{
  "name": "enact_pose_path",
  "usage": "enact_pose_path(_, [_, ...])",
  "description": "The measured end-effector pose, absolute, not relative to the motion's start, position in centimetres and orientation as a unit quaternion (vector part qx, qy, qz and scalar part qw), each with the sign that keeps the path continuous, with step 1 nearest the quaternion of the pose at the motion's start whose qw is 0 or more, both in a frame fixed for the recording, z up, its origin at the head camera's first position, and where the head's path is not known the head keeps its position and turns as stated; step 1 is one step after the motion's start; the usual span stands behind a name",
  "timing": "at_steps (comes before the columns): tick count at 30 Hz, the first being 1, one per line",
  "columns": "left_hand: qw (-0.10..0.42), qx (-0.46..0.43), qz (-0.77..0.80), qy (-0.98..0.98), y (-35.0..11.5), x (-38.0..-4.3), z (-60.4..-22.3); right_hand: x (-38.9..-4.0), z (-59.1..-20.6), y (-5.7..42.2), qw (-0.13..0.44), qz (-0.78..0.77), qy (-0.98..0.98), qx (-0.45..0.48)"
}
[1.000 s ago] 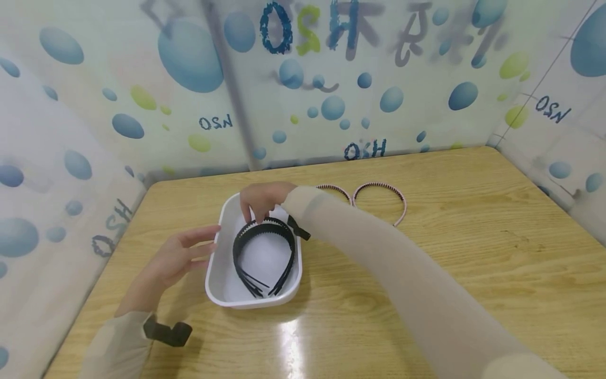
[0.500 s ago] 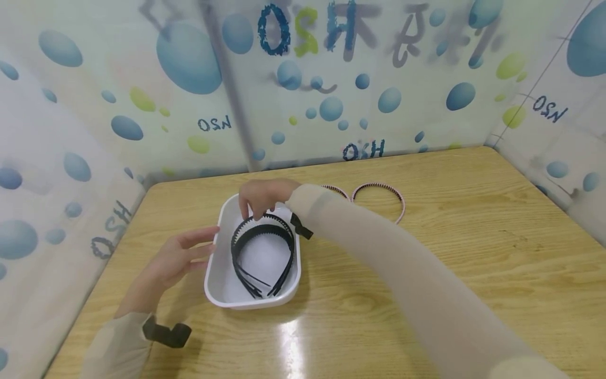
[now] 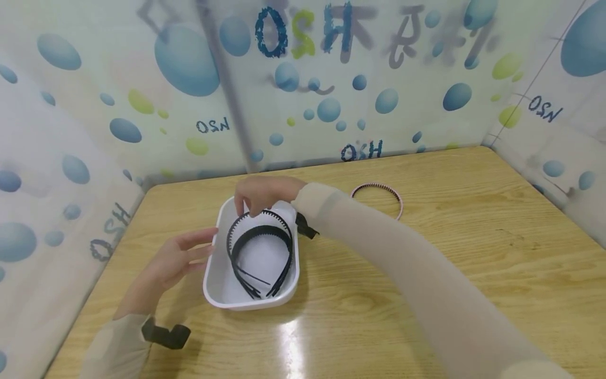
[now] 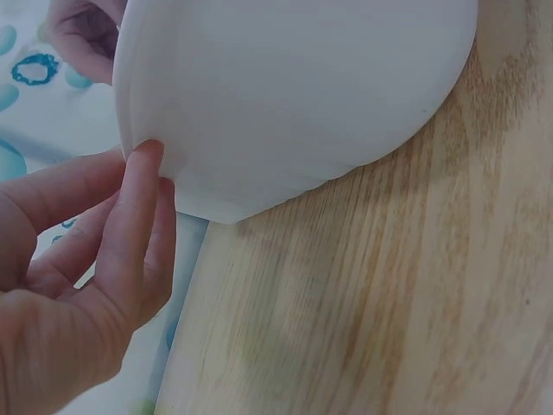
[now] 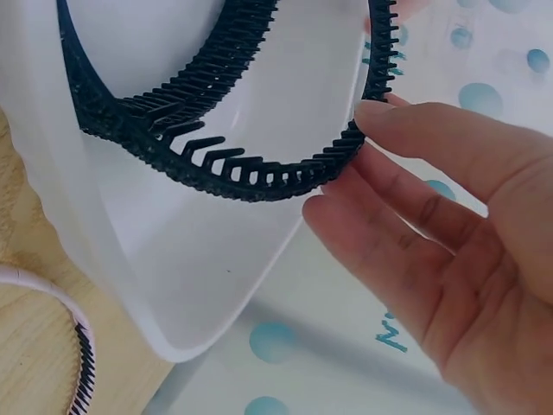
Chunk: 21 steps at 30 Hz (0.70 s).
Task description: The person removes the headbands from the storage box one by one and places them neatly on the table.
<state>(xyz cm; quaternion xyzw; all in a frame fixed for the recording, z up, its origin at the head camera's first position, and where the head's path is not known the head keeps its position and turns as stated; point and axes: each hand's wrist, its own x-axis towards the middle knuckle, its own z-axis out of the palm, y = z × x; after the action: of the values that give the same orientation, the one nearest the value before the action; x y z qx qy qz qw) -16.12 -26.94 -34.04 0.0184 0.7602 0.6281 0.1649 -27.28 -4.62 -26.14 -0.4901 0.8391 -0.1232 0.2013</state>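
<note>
A white plastic basin (image 3: 210, 289) stands on the table with black toothed headbands in it. My right hand (image 3: 265, 193) pinches one black headband (image 3: 230, 239) at the top of its arch, thumb on one side and fingertips on the other, as the right wrist view shows. This arch is raised from another black headband (image 3: 265, 230) lower in the basin; their ends lie together near the basin's front. My left hand (image 3: 182, 258) touches the basin's left side, fingers fairly straight, with fingertips (image 4: 149, 156) at the rim and outer wall in the left wrist view.
A pink headband (image 3: 401, 202) with dark teeth lies on the wooden table (image 3: 450, 210) to the right of the basin, partly behind my right sleeve (image 3: 379, 247). Behind the table stands a bubble-patterned wall covering (image 3: 303, 105), and similar sheets close in both sides.
My right hand has risen slightly and shifted left, drawing the pinched headband's arch away from the lower one. The second pink headband is now hidden behind my right arm. My left hand stays at the basin.
</note>
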Motion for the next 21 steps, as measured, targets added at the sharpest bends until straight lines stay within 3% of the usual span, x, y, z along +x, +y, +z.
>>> enact_pose_path(21, [0.164, 0.021, 0.628, 0.761, -26.8, -16.0, -34.1, -26.5, -22.9, -1.9, 0.156, -0.170, 0.820, -0.523])
